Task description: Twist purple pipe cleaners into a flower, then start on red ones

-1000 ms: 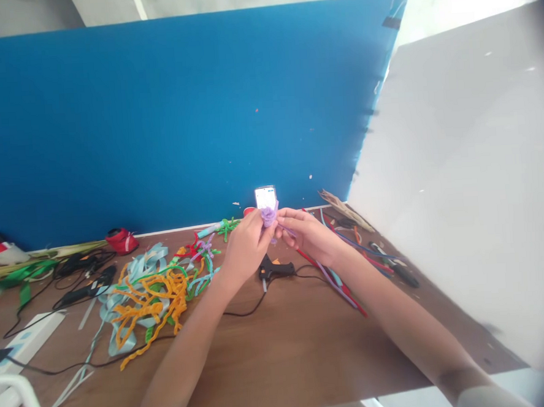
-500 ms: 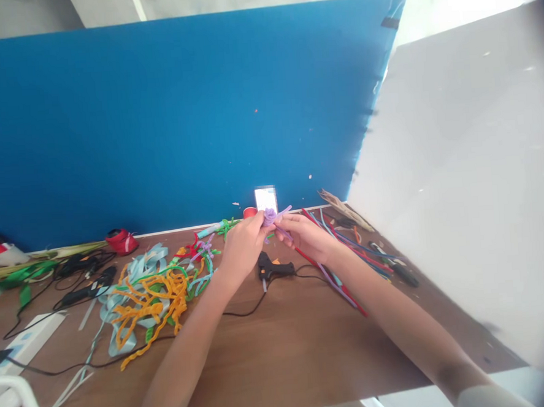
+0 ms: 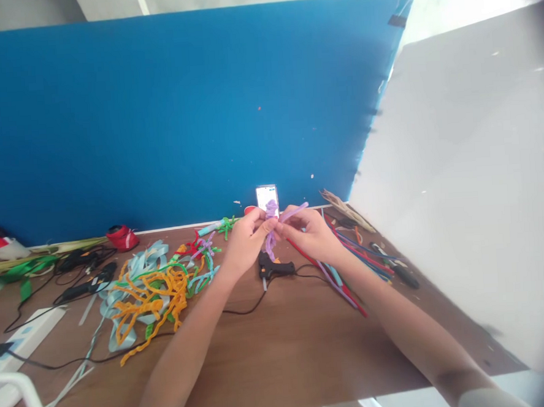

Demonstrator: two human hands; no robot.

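Between my hands is a purple pipe cleaner point(image 3: 271, 208), coiled and twisted at the top, with one loose end sticking out to the upper right and a piece hanging below. My left hand point(image 3: 247, 239) pinches it from the left, thumb toward the middle. From the right, my right hand point(image 3: 314, 235) is closed on the same pipe cleaner, its fingertips close to the left thumb. A lit phone point(image 3: 266, 193) stands upright behind the coil, partly covered by it. Just below the hands lies a black glue gun point(image 3: 276, 266) on the table.
Orange pipe cleaners point(image 3: 160, 296) and light blue ribbon point(image 3: 150, 258) pile up at left. Straight pipe cleaners point(image 3: 362, 253) lie under and past the right forearm. A power strip point(image 3: 26, 338) with cords sits far left. A blue partition point(image 3: 178, 111) rises behind the table point(image 3: 272, 357).
The purple coil has turned, and a piece now hangs below the hands. My right hand has moved closer to the left, and the loose end reaches farther right.
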